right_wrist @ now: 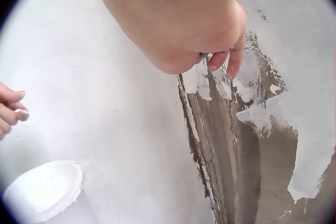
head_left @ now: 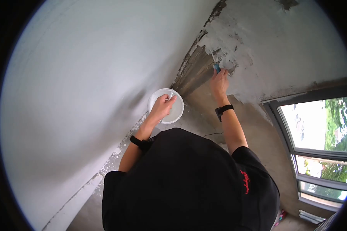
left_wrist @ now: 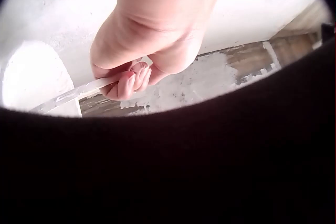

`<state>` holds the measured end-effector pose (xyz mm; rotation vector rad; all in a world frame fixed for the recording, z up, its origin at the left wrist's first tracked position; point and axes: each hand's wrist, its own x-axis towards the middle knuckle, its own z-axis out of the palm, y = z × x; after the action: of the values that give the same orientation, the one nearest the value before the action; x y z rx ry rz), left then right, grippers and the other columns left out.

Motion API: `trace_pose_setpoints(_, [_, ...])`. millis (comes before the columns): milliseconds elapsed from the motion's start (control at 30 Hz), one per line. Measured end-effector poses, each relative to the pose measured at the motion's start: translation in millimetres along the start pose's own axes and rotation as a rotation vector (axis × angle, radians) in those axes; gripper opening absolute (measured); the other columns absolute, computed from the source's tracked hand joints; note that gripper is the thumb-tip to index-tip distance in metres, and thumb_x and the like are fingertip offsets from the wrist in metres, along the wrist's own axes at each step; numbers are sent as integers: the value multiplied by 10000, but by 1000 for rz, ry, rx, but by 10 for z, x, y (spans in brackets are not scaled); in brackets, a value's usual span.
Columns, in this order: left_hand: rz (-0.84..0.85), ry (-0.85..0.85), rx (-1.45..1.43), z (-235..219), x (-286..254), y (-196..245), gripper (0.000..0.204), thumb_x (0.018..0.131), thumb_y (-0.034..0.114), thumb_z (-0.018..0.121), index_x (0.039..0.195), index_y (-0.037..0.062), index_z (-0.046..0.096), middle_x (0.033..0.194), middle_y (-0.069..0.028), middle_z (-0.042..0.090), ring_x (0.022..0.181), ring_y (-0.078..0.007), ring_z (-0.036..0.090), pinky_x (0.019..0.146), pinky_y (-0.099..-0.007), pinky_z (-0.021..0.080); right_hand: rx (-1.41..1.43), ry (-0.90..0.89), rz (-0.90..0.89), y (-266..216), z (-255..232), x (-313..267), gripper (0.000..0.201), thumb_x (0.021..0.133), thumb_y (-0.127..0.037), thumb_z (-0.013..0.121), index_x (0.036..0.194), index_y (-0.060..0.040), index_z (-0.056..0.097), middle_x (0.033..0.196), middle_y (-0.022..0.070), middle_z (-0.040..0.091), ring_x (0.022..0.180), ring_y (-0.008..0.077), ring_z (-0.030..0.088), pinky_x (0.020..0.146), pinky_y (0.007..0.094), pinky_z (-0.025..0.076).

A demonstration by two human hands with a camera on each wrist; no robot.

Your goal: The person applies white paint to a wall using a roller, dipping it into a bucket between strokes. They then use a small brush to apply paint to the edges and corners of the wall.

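Note:
My left hand [head_left: 162,107] grips the narrow white handle [left_wrist: 97,85] of a round white bucket [head_left: 181,111], fingers curled round it. Pale putty-like paste shows inside the bucket, and white smears coat its rim. Up at the wall corner, my right hand [head_left: 219,82] holds a putty knife by its blue handle [head_left: 217,68]. Its blade end is against the patchy white filler [head_left: 229,57] on the right wall. From the right wrist view, my right hand [right_wrist: 210,50] hides most of the tool, its fingers close over the damaged strip.
A smooth white wall [head_left: 85,77] rises on the left. Brown, bare streaks [right_wrist: 226,145] run along the corner between the walls. At right is a framed window [head_left: 316,127]. A thin dark cable [head_left: 212,134] lies low behind my right arm, and white spatters mark the floor edge.

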<state>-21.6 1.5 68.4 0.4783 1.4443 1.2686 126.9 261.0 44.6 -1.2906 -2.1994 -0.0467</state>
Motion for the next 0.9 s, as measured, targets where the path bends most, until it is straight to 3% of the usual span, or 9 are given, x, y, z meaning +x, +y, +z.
trace_pose_setpoints(67, [20,36,37,35,-26,34,366,947,363,572,779,48,489,627,16,442,511,-64,397,452,-255,331,22,21,-33,-43,20,74,291,908,-262,575,1013,5,523,1012,195,559,776,388,636,622,440,531])
trace_pose_setpoints(267, [52,5,117,29,-21,-23,386,941,382,571,776,42,492,631,2,457,519,-76,412,459,-271,342,-3,-11,120,-155,367,43,370,921,-345,541,1024,9,518,957,259,604,809,442,626,693,521,504])
trace_pose_setpoints(333, [44,0,115,46,-40,12,396,937,393,573,777,40,495,635,0,460,525,-80,418,462,-274,347,6,-206,271,-182,413,6,378,925,-374,520,940,3,503,881,249,642,785,432,647,702,511,521])
trace_pose_setpoints(367, [45,9,130,50,-52,12,408,933,407,574,780,36,496,639,-2,460,532,-81,420,466,-276,350,5,-208,271,-178,406,-12,378,925,-374,520,940,3,503,881,249,642,785,432,647,702,511,521])
trace_pose_setpoints(433, [37,14,147,52,-75,13,422,930,420,575,782,33,498,642,-4,460,538,-83,422,469,-278,354,-6,-162,254,-156,375,-63,390,932,-394,502,919,-4,509,787,249,659,775,439,651,708,517,519])
trace_pose_setpoints(533, [40,13,179,60,-94,0,441,925,441,575,784,31,498,652,-6,463,552,-85,423,477,-280,359,-40,-160,274,-60,307,-118,394,931,-394,502,926,0,505,794,245,658,766,437,650,697,523,515])
trace_pose_setpoints(600, [20,1,170,79,-91,12,396,937,417,582,777,66,489,650,33,395,542,-55,348,458,-238,319,-25,-160,270,73,280,-194,397,931,-396,501,926,1,505,796,245,657,772,437,647,695,523,510])
trace_pose_setpoints(833, [9,-47,194,204,-100,-18,396,931,414,589,777,66,479,654,33,406,537,-56,343,456,-236,316,-57,-230,370,421,-139,-611,401,934,-401,492,935,-1,512,828,237,661,800,450,631,698,533,486])
trace_pose_setpoints(900, [47,-15,181,220,-93,-52,385,926,374,602,777,37,490,589,25,430,487,-61,377,434,-268,310,-77,-216,398,547,-244,-759,400,935,-403,490,940,-3,512,831,233,662,799,447,633,698,531,488])
